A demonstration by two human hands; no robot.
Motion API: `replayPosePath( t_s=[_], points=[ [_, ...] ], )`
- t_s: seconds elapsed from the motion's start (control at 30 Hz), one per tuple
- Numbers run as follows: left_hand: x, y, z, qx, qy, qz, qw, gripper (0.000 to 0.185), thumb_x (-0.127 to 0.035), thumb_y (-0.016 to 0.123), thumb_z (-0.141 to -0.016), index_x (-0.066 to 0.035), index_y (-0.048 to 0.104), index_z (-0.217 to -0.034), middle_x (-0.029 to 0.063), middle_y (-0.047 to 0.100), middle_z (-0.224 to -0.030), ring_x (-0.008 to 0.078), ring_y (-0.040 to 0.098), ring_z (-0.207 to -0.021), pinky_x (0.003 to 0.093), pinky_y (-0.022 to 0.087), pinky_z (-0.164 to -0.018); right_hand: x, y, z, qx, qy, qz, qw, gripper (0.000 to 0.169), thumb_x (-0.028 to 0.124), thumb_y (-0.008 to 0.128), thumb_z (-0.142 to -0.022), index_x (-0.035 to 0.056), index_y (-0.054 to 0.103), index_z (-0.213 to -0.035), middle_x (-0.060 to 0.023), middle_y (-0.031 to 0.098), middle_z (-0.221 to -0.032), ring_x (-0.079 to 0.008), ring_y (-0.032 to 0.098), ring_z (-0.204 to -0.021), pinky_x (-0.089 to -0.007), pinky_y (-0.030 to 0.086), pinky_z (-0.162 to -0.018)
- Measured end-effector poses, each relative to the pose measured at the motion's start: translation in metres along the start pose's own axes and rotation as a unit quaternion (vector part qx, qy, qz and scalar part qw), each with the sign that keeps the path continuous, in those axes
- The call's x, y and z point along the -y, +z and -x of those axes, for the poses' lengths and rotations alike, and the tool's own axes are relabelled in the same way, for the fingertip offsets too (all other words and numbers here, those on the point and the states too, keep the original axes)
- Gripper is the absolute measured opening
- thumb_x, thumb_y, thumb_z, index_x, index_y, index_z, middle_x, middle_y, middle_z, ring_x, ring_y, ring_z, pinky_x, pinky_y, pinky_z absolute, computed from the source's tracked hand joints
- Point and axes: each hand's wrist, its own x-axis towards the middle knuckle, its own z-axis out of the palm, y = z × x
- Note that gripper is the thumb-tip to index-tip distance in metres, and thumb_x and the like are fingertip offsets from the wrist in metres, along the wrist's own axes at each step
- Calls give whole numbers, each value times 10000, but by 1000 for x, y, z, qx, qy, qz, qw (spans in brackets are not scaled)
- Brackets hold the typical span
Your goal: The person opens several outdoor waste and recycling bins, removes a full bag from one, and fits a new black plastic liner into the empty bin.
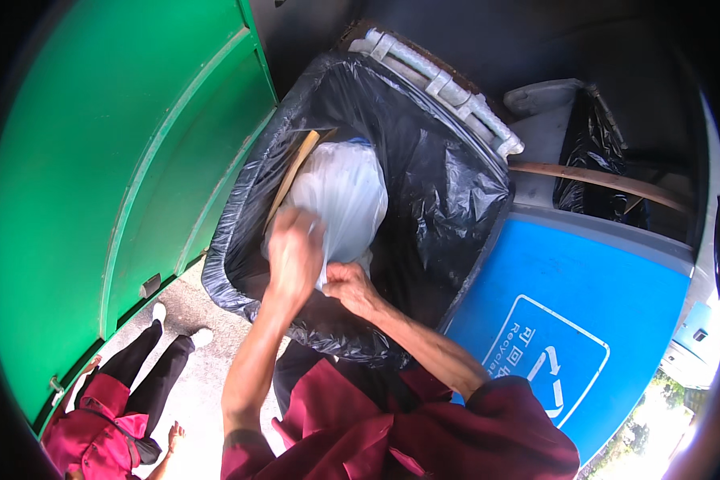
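A full white plastic bag (351,186) rests inside a wheeled bin lined with a black bin liner (450,198). At the bag's near end, my right hand (351,288) pinches a gathered part of the white plastic. My left hand (297,252) is curled at the bag's near left side and blurred; its fingertips are hidden, so whether it grips plastic I cannot tell. A wooden strip (294,171) leans along the liner's left wall, beside the bag. The liner is folded over the bin's rim, close against my body.
A green metal door (156,150) stands on the left. To the right is a blue recycling bin lid (576,300), with a grey bin (540,129) behind it. A metal hinge bar (444,90) crosses the bin's far rim. Another person (114,414) stands at lower left.
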Motion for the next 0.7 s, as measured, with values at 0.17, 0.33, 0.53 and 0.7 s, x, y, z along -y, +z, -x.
replayPosePath(
  t_s=[0.17, 0.33, 0.53, 0.7],
  points=[
    [-34, 83, -46, 253, -48, -253, 933, 531, -343, 676, -800, 19, 519, -1154, 193, 600, -1113, 347, 598, -1031, 417, 502, -875, 25, 11, 48, 14, 5, -30, 999, 122, -25, 597, -747, 4, 501, -678, 43, 419, -608, -55, 384, -592, -252, 346, -532],
    [-63, 122, -16, 386, 31, -259, 885, 343, -208, 615, -809, -8, 578, -1085, 179, 617, -1064, 318, 607, -1018, 417, 503, -856, 18, 20, 82, -24, -19, -119, 992, 59, -5, 615, -796, -6, 632, -853, 43, 530, -680, -41, 458, -634, -215, 376, -558],
    [-68, 112, 13, 344, 60, -182, 919, 199, -67, 518, -803, -38, 654, -946, 174, 657, -919, 322, 654, -878, 412, 531, -751, 5, 24, 95, -72, -61, -107, 990, 101, 19, 632, -820, -17, 632, -914, 23, 591, -734, -59, 524, -700, -235, 445, -652],
    [-68, 53, 35, 285, 52, -63, 955, 177, -6, 511, -741, -17, 655, -843, 214, 651, -800, 384, 638, -759, 434, 516, -721, -23, 30, 90, -111, -97, -50, 988, 134, 5, 613, -813, -9, 623, -946, -47, 605, -703, -81, 540, -687, -260, 461, -648]
  ],
)
